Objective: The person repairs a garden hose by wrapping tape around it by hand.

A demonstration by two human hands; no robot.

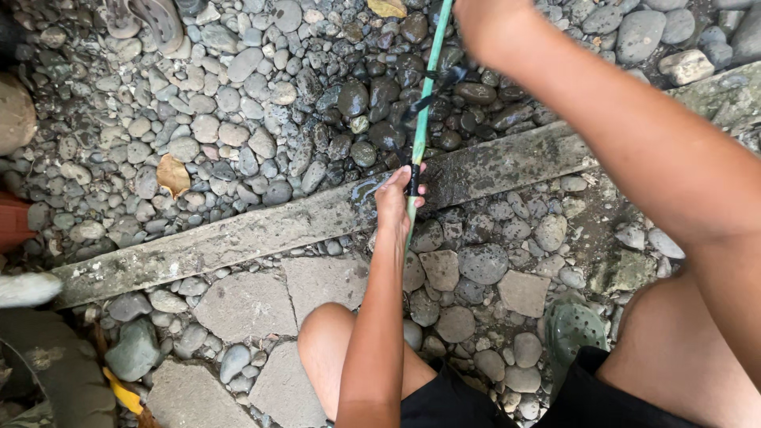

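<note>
A thin green stick (426, 103), wrapped with dark tape in places, is held slanting over wet river pebbles (261, 87), its lower end reaching a weathered wooden plank (238, 234) that crosses the ground. It is gripped at two points, so that it is kept steady along its length. The left hand (396, 202) is closed around the lower end, just above the plank. The right hand (483, 28) is closed on it higher up (partly cut off by the frame edge). Flat paving stones (246, 305) lie nearer the bare knees, and a dry leaf (172, 174) rests among the pebbles.
</note>
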